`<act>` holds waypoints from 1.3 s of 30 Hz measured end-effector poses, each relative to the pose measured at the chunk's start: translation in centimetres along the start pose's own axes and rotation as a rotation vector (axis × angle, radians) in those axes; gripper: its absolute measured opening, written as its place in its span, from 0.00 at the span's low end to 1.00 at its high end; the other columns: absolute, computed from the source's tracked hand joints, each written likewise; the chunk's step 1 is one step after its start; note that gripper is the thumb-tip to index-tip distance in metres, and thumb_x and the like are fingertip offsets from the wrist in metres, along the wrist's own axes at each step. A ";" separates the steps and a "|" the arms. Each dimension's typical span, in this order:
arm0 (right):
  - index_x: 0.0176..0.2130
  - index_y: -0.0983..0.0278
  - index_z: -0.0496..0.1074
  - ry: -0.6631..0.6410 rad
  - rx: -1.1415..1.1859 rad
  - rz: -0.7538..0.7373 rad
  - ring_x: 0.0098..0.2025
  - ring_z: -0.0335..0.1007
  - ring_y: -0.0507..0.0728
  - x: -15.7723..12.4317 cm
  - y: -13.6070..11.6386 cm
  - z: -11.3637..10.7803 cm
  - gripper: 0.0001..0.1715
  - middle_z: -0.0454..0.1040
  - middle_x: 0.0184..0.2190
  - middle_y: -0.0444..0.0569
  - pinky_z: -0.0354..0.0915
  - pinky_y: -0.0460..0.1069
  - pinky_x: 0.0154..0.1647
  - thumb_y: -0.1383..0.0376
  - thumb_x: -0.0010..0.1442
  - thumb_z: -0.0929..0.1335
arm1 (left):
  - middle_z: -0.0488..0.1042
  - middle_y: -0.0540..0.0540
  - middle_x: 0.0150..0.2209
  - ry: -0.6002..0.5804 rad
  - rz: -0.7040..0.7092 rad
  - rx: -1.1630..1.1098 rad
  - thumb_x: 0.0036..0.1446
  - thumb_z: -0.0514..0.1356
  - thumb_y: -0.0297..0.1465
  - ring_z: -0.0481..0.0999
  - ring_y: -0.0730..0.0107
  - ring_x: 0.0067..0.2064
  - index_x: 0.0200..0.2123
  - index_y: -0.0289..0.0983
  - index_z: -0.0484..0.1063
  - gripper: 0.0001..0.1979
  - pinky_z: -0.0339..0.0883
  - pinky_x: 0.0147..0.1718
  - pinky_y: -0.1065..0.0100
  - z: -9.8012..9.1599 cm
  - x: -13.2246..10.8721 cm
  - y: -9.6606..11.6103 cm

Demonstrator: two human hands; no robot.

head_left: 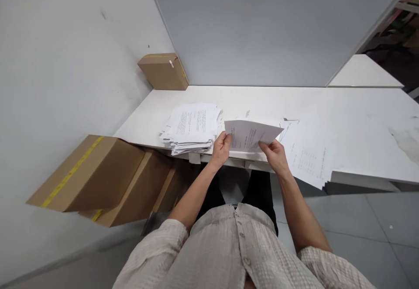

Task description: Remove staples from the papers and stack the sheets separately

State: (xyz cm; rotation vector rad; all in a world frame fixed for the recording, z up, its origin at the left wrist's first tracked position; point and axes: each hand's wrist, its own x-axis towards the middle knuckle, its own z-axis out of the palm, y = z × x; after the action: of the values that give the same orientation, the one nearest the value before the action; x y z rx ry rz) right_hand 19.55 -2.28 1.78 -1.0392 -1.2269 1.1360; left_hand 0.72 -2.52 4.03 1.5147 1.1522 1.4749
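Both my hands hold one printed sheet of paper (249, 134) just above the near edge of the white desk (343, 114). My left hand (221, 147) grips its left edge with fingers closed on it. My right hand (274, 154) pinches its lower right edge. A messy stack of printed papers (192, 128) lies on the desk just left of my left hand. Larger sheets with faint print (306, 158) lie to the right of my right hand and hang over the desk's front edge.
A small cardboard box (163, 70) sits in the far left corner against the grey partition (262, 27). Big cardboard boxes with yellow tape (94, 175) stand on the floor left of my legs. A second white surface (363, 73) lies far right.
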 end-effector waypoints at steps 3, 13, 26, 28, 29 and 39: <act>0.40 0.62 0.71 0.068 0.003 -0.011 0.45 0.69 0.59 -0.2 -0.1 0.4 0.15 0.76 0.40 0.47 0.62 0.56 0.47 0.58 0.51 0.68 | 0.65 0.50 0.26 0.023 0.040 -0.019 0.57 0.51 0.44 0.66 0.72 0.31 0.30 0.38 0.66 0.15 0.62 0.35 0.70 0.0 -0.1 -0.4; 0.40 0.61 0.71 0.084 -0.096 0.095 0.44 0.69 0.59 1.6 0.7 0.8 0.14 0.75 0.40 0.48 0.63 0.55 0.46 0.59 0.52 0.68 | 0.73 0.45 0.37 -0.059 -0.063 -0.101 0.57 0.53 0.40 0.71 0.67 0.41 0.41 0.37 0.68 0.14 0.64 0.42 0.65 -0.7 1.7 -2.4; 0.42 0.62 0.70 -0.005 -0.215 0.320 0.40 0.69 0.59 1.0 -6.1 1.9 0.19 0.75 0.37 0.48 0.65 0.55 0.43 0.55 0.53 0.66 | 0.72 0.48 0.29 -0.009 -0.426 -0.060 0.55 0.54 0.42 0.71 0.68 0.38 0.38 0.36 0.70 0.16 0.65 0.40 0.66 -2.4 2.3 2.7; 0.42 0.62 0.70 -0.035 -0.249 0.368 0.39 0.69 0.59 0.2 -8.8 2.1 0.20 0.75 0.36 0.48 0.65 0.54 0.40 0.54 0.53 0.66 | 0.71 0.49 0.27 -0.010 -0.490 -0.096 0.54 0.55 0.42 0.71 0.70 0.36 0.35 0.36 0.70 0.15 0.65 0.38 0.67 -2.8 2.5 5.1; 0.43 0.62 0.70 -0.043 -0.246 0.391 0.38 0.69 0.59 -0.2 -10.1 2.1 0.20 0.75 0.36 0.48 0.66 0.54 0.40 0.54 0.52 0.66 | 0.71 0.49 0.27 -0.014 -0.525 -0.130 0.53 0.56 0.43 0.71 0.70 0.35 0.34 0.36 0.70 0.15 0.65 0.37 0.68 -3.0 2.6 6.3; 0.47 0.62 0.67 -0.027 0.044 0.513 0.38 0.71 0.59 -1.9 -18.4 3.2 0.26 0.75 0.40 0.51 0.67 0.55 0.40 0.52 0.51 0.67 | 0.74 0.47 0.32 -0.032 -0.749 -0.506 0.49 0.60 0.41 0.72 0.71 0.33 0.35 0.34 0.69 0.16 0.66 0.34 0.68 -3.4 3.5 15.2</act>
State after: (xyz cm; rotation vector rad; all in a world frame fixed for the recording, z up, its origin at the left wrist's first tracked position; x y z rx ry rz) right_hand 17.71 -7.01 19.88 -1.3523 -0.9726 1.5625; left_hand -1.15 -4.74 19.71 0.6457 1.0535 1.0880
